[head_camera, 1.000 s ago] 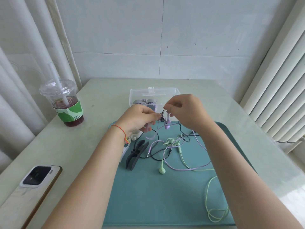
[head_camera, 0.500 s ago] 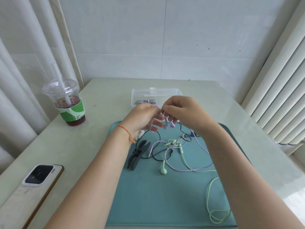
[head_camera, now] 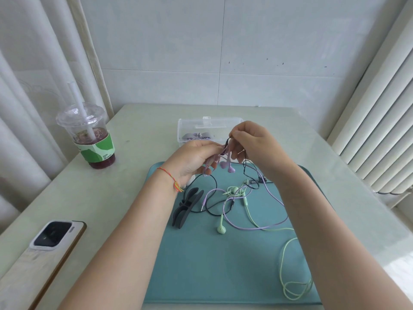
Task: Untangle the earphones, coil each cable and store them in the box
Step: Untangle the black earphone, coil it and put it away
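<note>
Purple, black and green earphone cables lie tangled on a teal mat (head_camera: 201, 265). My left hand (head_camera: 194, 159) pinches the purple earphones (head_camera: 226, 164) near their buds, which dangle below my fingers. Just to its right, my right hand (head_camera: 252, 144) pinches the black cable (head_camera: 228, 142) and holds it up. The green earphones (head_camera: 234, 191) rest on the mat, one bud (head_camera: 221, 229) nearer me, its cable looping to the right. Behind my hands stands the clear plastic box (head_camera: 190, 126) with something purple and grey inside.
Dark grey cable clips (head_camera: 186, 206) lie on the mat's left part. A lidded drink cup with a straw (head_camera: 88, 135) stands at the left of the table. A phone (head_camera: 53, 236) lies on a wooden board near the left front edge. A radiator is at right.
My right hand has lifted a little, pulling the black cable up away from the purple buds. The left hand stays close, still holding the purple earphones.
</note>
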`<action>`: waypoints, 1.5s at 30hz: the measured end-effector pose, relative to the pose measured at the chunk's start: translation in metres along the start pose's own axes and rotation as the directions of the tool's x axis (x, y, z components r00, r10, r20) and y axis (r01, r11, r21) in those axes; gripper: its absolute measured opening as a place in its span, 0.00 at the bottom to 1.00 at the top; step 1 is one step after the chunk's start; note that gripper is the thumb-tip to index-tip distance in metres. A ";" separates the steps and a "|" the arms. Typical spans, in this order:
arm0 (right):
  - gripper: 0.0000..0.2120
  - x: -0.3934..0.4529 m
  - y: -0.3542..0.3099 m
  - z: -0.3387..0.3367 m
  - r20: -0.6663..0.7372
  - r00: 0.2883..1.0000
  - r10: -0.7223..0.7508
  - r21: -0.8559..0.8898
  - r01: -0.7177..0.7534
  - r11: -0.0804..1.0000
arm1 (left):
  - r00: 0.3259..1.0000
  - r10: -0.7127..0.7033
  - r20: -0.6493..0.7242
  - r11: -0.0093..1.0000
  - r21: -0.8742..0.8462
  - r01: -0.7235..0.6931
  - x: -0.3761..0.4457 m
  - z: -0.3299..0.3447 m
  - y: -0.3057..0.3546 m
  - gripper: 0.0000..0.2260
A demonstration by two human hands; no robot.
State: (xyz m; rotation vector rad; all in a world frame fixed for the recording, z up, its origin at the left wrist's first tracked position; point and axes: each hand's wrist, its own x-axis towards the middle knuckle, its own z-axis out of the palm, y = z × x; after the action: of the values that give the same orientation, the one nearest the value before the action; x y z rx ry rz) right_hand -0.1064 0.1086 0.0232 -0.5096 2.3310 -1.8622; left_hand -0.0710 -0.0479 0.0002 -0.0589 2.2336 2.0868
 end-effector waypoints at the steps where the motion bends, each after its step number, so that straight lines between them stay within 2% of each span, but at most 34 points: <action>1: 0.07 0.000 0.001 -0.001 -0.015 1.000 0.007 0.017 -0.007 1.000 | 1.000 0.008 -0.012 1.000 0.009 -0.008 0.000 0.000 0.000 0.07; 8: 0.05 0.001 0.001 -0.001 -0.032 0.998 0.044 0.140 -0.039 0.989 | 0.997 0.079 -0.019 0.994 0.079 -0.078 -0.003 -0.004 0.002 0.07; 10: 0.03 0.000 0.002 -0.002 -0.003 0.999 0.037 0.138 -0.037 0.990 | 0.992 0.106 -0.064 0.991 0.091 -0.100 -0.004 -0.002 0.004 0.06; 13: 0.07 -0.001 0.004 -0.001 0.039 0.999 -0.003 -0.036 0.004 0.999 | 0.977 0.139 -0.162 0.982 0.151 -0.115 -0.002 0.001 0.003 0.06; 16: 0.05 -0.002 0.004 0.002 0.041 0.997 -0.059 -0.215 0.066 0.974 | 0.971 0.180 -0.160 0.957 0.258 -0.134 -0.002 0.002 0.003 0.09; 19: 0.03 -0.002 0.004 0.003 0.040 0.995 -0.095 -0.311 0.103 0.945 | 0.964 0.225 -0.145 0.927 0.338 -0.165 -0.001 0.002 0.002 0.12; 21: 0.04 -0.001 0.005 0.001 0.047 0.995 -0.092 -0.312 0.102 0.944 | 0.962 0.239 -0.131 0.914 0.364 -0.177 0.000 0.003 0.000 0.13; 26: 0.03 0.001 0.005 -0.009 0.080 0.994 -0.079 -0.216 0.094 0.972 | 0.958 0.233 -0.169 0.946 0.269 -0.183 0.001 0.000 0.001 0.10; 31: 0.04 0.001 0.005 -0.007 0.113 0.988 -0.106 -0.268 0.133 0.954 | 0.950 0.267 -0.162 0.922 0.330 -0.203 0.001 0.002 -0.001 0.07; 34: 0.05 0.000 0.006 -0.010 0.138 0.987 -0.078 -0.176 0.102 0.979 | 0.961 0.250 -0.117 0.926 0.319 -0.202 0.002 -0.001 -0.001 0.07; 37: 0.05 -0.001 0.006 -0.012 0.186 0.979 -0.078 -0.073 0.093 0.993 | 0.977 0.197 -0.079 0.961 0.211 -0.177 0.000 -0.003 0.001 0.07; 41: 0.06 -0.002 0.004 -0.013 0.229 0.967 -0.112 -0.089 0.135 0.987 | 0.995 0.099 -0.005 0.995 -0.027 -0.099 -0.005 -0.004 0.004 0.09; 45: 0.06 -0.003 0.004 -0.014 0.252 0.957 -0.140 -0.065 0.161 0.985 | 0.999 0.035 0.041 0.994 -0.104 -0.031 -0.006 -0.006 0.004 0.08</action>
State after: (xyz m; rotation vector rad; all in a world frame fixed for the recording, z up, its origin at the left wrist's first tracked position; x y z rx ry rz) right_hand -0.1087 0.1232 0.0221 -0.8981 2.2665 -1.6513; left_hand -0.0660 -0.0536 0.0056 0.0167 2.1158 2.1975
